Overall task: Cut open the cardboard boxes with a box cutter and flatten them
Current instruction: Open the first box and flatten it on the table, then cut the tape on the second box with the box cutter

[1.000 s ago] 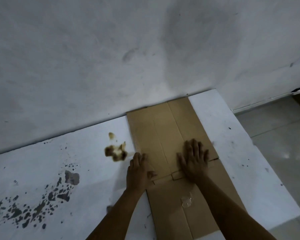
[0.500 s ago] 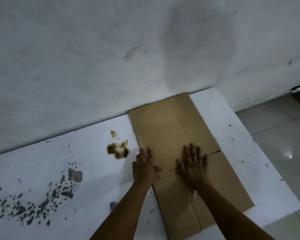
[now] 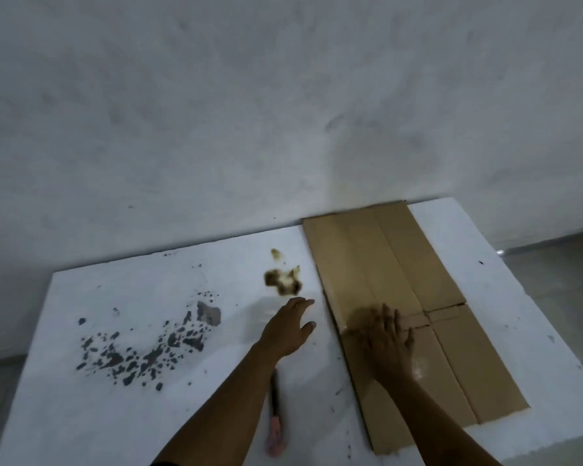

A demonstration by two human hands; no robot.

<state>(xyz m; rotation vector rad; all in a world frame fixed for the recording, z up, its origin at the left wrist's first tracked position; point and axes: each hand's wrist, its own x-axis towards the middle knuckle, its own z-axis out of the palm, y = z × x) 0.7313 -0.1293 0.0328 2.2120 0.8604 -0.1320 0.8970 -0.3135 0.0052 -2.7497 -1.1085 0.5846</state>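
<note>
A flattened brown cardboard box lies on the right part of the white table, its far end against the wall. My right hand is blurred and rests flat on the box's left half near the flap seam, fingers spread. My left hand is off the cardboard, over the bare table just left of the box, fingers straight and holding nothing. A box cutter with a pinkish end lies on the table beside my left forearm, partly hidden by it.
Dark paint specks and a brown stain mark the table top. A grey wall rises right behind the table. The table's right edge drops to a tiled floor.
My left hand has left the cardboard and moved left over the bare table. My right hand has slid left across the box. The view has swung left, and the box cutter now shows.
</note>
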